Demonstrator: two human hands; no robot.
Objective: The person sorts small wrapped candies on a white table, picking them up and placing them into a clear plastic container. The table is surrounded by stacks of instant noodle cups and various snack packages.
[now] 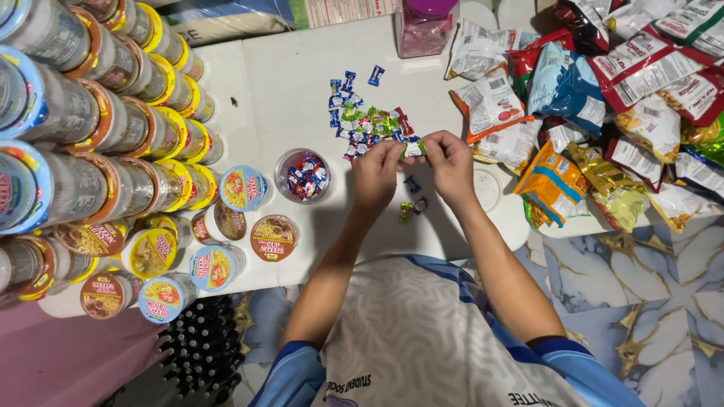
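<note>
My left hand [375,177] and my right hand [450,162] meet over the white table [294,83] and pinch the two ends of one green-wrapped candy [412,149] between their fingertips. Just beyond them lies a loose pile of wrapped candies [366,120] in blue, green and red. Two more candies [411,203] sit on the table under my wrists. A small clear round tub [302,175] holding several wrapped candies stands to the left of my left hand.
Stacked cup noodle containers [113,136] fill the left side, some lying on their sides. Snack bags [603,98] are heaped at the right. A pink clear container [424,26] stands at the back. Marbled floor [641,301] shows lower right.
</note>
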